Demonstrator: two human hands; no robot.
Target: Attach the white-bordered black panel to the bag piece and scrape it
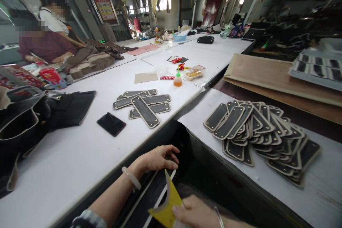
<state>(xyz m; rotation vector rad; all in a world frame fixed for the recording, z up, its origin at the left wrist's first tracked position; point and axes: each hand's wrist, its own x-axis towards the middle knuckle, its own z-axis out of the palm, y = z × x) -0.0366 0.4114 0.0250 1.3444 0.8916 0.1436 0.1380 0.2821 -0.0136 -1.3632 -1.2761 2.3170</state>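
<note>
A long black panel (145, 199) with pale edges lies below the table edge in front of me, its lower part cut off by the frame. My left hand (161, 158) rests at its far end, fingers loosely bent and apart; whether the fingertips touch the panel is hard to tell. In my right hand (196, 212) is a yellow scraper (171, 203), a thin piece with a curved edge and pointed corners, pinched under the thumb. Its upper tip is close to the panel's pale border, near my left thumb.
Several black pieces (145, 110) with pale rims and a phone (110, 124) lie on the white table (88, 160). A heap of similar pieces (256, 128) covers the right table. A black bag (26, 117) sits left. Beyond are a small orange bottle (177, 79) and two people.
</note>
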